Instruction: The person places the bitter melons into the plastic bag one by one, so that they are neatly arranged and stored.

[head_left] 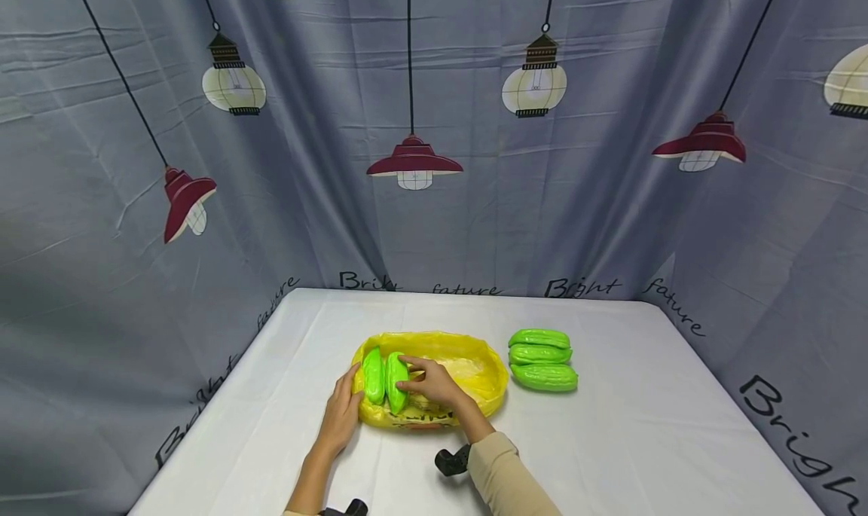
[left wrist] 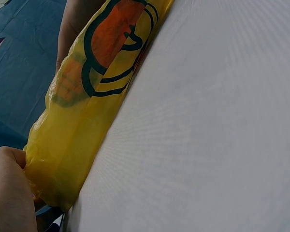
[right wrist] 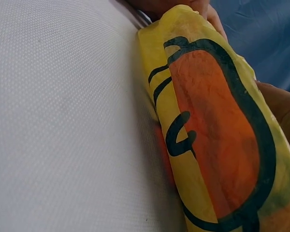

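Note:
A yellow plastic bag (head_left: 468, 344), spread into an oval with its mouth upward, lies on the white table. Two ridged green bitter melons are at its left end: the left one (head_left: 373, 376) lies alongside the second one (head_left: 396, 383). My right hand (head_left: 437, 384) reaches over the bag and pinches the second melon from its right side. At the bag's left rim, my left hand (head_left: 341, 410) holds the plastic. Both wrist views show mostly the bag's printed side wall (left wrist: 72, 140) (right wrist: 217, 130), which hides the melons and parts of both hands.
Three more green bitter melons (head_left: 542, 356) lie stacked side by side on the table (head_left: 610, 441), right of the bag. A grey curtain (head_left: 461, 237) with printed lamps hangs behind and around the table.

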Tool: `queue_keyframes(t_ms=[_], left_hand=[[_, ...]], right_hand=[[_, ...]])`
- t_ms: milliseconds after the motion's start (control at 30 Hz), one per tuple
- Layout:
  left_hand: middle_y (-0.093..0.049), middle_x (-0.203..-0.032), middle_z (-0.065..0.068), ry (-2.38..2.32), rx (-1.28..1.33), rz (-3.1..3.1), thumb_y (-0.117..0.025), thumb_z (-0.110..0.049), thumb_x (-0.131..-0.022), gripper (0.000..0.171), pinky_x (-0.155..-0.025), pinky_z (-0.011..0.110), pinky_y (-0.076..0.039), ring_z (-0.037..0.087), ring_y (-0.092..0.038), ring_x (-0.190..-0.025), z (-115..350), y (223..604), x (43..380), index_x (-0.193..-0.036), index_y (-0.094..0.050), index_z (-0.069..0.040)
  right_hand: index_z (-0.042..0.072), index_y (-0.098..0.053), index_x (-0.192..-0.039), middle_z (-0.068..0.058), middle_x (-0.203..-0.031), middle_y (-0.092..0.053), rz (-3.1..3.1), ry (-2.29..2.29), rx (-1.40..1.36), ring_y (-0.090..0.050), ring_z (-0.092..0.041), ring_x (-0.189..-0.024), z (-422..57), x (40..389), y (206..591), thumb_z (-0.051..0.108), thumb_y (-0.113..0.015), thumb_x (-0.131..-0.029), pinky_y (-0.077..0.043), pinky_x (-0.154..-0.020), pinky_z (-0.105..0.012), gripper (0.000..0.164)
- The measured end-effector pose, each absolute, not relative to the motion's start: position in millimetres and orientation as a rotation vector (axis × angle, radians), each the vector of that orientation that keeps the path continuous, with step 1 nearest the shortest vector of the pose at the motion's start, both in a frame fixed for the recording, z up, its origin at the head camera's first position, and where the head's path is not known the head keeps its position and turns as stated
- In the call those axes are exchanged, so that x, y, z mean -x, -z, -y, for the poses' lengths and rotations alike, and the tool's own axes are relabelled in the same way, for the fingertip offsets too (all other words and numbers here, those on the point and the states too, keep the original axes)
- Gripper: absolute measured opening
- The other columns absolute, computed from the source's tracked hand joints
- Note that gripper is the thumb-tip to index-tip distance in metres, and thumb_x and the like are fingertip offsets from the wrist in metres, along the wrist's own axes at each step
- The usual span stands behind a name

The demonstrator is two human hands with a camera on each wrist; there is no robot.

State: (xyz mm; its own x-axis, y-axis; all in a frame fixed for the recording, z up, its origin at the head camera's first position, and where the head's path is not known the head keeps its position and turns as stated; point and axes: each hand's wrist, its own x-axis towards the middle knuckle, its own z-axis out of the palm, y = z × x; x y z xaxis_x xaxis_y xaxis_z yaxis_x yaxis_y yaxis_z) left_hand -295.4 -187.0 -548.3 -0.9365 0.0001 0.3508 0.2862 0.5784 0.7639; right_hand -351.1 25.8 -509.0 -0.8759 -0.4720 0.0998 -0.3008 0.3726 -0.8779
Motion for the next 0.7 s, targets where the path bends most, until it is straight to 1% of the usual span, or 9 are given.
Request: queue_keyframes(t_ms=[200, 367, 500, 600, 700], left_hand=[[-0.036, -0.139, 0.02, 1.296, 0.241, 2.491, -0.043, -0.009, -0.094, 0.051, -0.101, 0.057, -0.027, 0.043, -0.034, -0.125, 187, 548, 296, -0.144, -0.031, -0.014], [-0.036, -0.139, 0.02, 1.292, 0.246, 2.486, -0.043, -0.009, -0.094, 0.051, -0.1, 0.058, -0.027, 0.043, -0.034, -0.125, 187, 549, 295, -0.144, -0.031, -0.013], [-0.036, -0.139, 0.02, 1.293, 0.245, 2.49, -0.042, -0.009, -0.095, 0.051, -0.1, 0.059, -0.026, 0.043, -0.034, -0.125, 187, 549, 295, -0.144, -0.031, -0.013], [-0.035, -0.139, 0.02, 1.295, 0.245, 2.491, -0.042, -0.01, -0.095, 0.051, -0.1, 0.059, -0.026, 0.043, -0.034, -0.125, 187, 548, 295, -0.144, -0.03, -0.014], [-0.035, -0.139, 0.021, 1.3, 0.249, 2.49, -0.042, -0.01, -0.095, 0.051, -0.1, 0.059, -0.026, 0.044, -0.034, -0.125, 187, 548, 295, -0.144, -0.031, -0.014]], right_hand=[[0.012, -0.049, -0.135, -0.019, -0.123, -0.053, -2.463, 1.505, 0.701, -0.06, -0.031, -0.097, -27, 351, 509, 0.027, -0.07, -0.082, -0.053, -0.073, -0.034, 0.058], [0.012, -0.046, -0.137, -0.024, -0.127, -0.048, -2.491, 1.476, 0.714, -0.059, -0.033, -0.099, -38, 349, 506, 0.028, -0.069, -0.082, -0.052, -0.072, -0.037, 0.062], [0.008, -0.045, -0.137, -0.026, -0.127, -0.049, -2.544, 1.459, 0.773, -0.058, -0.033, -0.099, -56, 347, 497, 0.029, -0.067, -0.084, -0.052, -0.075, -0.038, 0.061], [0.008, -0.047, -0.136, -0.024, -0.124, -0.051, -2.585, 1.472, 0.788, -0.057, -0.032, -0.099, -75, 347, 487, 0.031, -0.066, -0.084, -0.05, -0.078, -0.038, 0.059], [0.008, -0.048, -0.134, -0.023, -0.123, -0.053, -2.598, 1.532, 0.761, -0.056, -0.033, -0.1, -96, 345, 480, 0.027, -0.066, -0.085, -0.048, -0.082, -0.041, 0.056]])
